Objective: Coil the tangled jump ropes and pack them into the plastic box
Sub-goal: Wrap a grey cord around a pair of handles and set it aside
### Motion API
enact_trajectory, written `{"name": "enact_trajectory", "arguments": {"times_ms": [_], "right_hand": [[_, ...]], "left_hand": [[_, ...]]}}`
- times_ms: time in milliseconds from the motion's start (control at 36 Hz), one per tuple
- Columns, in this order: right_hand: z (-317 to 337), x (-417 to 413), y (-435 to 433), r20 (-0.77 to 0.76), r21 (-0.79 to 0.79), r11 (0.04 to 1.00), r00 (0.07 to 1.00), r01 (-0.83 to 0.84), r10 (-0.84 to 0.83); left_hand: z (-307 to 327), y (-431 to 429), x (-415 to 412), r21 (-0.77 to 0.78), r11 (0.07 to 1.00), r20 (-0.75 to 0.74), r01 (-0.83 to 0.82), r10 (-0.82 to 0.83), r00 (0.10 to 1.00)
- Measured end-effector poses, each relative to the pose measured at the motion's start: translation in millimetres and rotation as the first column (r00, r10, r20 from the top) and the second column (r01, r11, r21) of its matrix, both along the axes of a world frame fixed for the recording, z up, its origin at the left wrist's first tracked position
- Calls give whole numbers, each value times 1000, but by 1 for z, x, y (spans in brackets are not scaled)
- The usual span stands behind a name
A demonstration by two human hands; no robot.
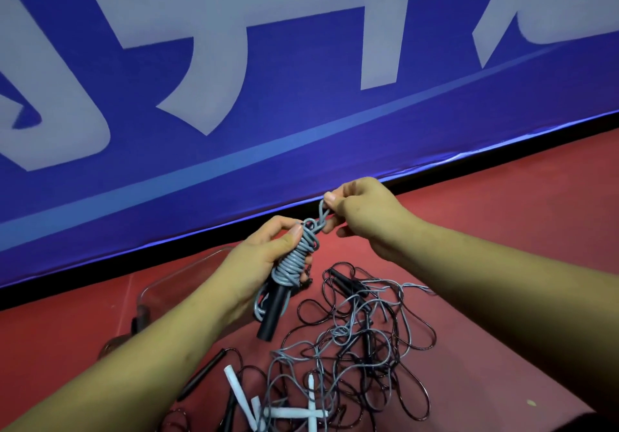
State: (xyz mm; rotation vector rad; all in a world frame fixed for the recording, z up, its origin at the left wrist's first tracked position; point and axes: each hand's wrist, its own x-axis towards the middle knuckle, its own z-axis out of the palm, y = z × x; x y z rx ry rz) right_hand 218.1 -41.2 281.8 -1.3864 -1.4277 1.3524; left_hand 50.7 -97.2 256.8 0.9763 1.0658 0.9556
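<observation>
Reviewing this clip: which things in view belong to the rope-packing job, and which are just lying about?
Job: grey jump rope coiled round black handles, gripped by left hand; right hand pinching its end; tangled pile of black and grey ropes; clear plastic box.
Lying about: blue banner with white lettering; small pale scrap on red floor.

Box: only a clear rim corner shows at 9 o'clock, the rest is behind the left forearm. Dark item beside it: unidentifiable.
Handle: top end buried under coil and left hand.
Rope: end lost inside right hand pinch.
White handles and tangle: cut at 6 o'clock edge.
Banner: lettering cropped at 12 o'clock.
Speck, 4 o'clock: too small to tell.
</observation>
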Motion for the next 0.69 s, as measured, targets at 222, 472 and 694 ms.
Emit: {"name": "enact_trajectory", "arguments": {"times_ms": [222, 472, 694], "right_hand": [[-19, -7, 0, -230, -292, 956, 970, 4, -74], [-59, -8, 61, -136, -364, 889, 928, 278, -346], [-150, -38, 94, -137, -461, 845, 919, 271, -370]], "left_hand": [[-9, 10, -23, -122, 993, -66, 6, -14, 998], [-42, 20, -41, -398, 903, 125, 159, -118, 985], [-137, 61, -58, -411, 878, -138, -243, 204, 969]]}}
